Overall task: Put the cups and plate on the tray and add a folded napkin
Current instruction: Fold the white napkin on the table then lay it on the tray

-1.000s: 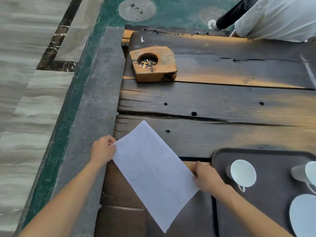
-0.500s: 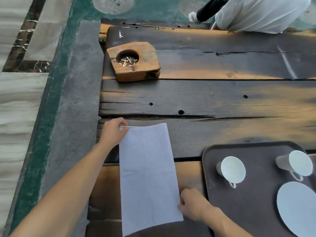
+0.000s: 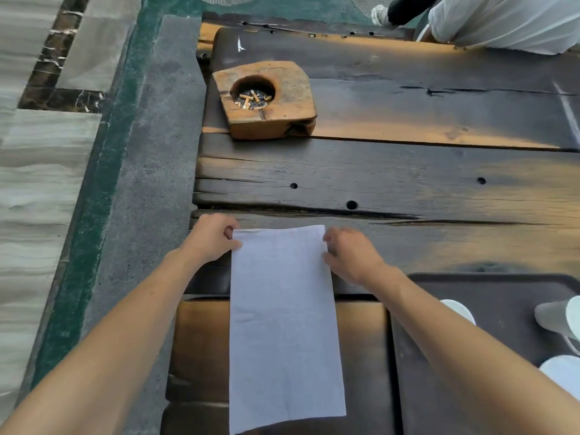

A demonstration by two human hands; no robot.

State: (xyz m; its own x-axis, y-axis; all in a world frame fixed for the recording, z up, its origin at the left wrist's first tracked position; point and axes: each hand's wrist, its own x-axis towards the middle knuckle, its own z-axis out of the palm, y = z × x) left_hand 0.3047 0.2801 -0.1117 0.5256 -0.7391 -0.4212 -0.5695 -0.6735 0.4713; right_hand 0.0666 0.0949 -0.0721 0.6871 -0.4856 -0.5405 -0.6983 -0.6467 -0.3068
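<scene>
Now the left hand (image 3: pixel 213 238) pinches the far left corner of the napkin (image 3: pixel 284 324), a long white strip lying flat on the wooden table (image 3: pixel 408 183); the right hand (image 3: pixel 351 255) grips its far right corner, beside the dark tray (image 3: pixel 489 287) holding cups (image 3: pixel 557 317).

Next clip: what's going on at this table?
A person is working on a white napkin that lies flat as a long rectangle on the dark wooden table. The left hand pinches its far left corner, and the right hand is at the far right corner, slightly blurred. To the right, the dark tray already holds two white cups and a plate. The napkin is not on the tray yet. A wooden ashtray sits farther back.
</scene>
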